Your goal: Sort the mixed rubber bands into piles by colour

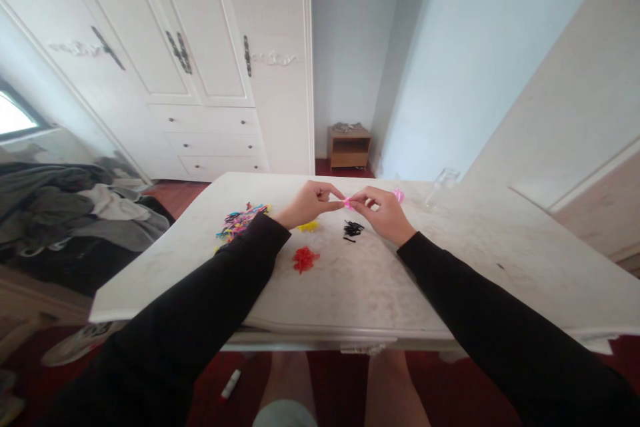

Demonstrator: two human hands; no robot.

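A small, soft pink band-like piece point(347, 203) is pinched between both hands above the table; its exact kind is too small to make out. My left hand point(311, 204) grips it from the left with thumb and forefinger. From the right, my right hand point(383, 213) holds it between closed fingertips. Below the hands lie a black pile point(353, 230) and a red pile point(305, 259) of similar thin pieces. A yellow pile point(307, 226) is partly covered by my left hand. More pink pieces point(399, 195) show just behind my right hand.
A mixed multicoloured heap point(243, 220) lies left of my left wrist on the white table point(450, 293). A clear glass point(443, 187) is at the far right edge. Clothes point(115, 213) are piled at left, and a white marker-like tube point(231, 385) lies on the floor.
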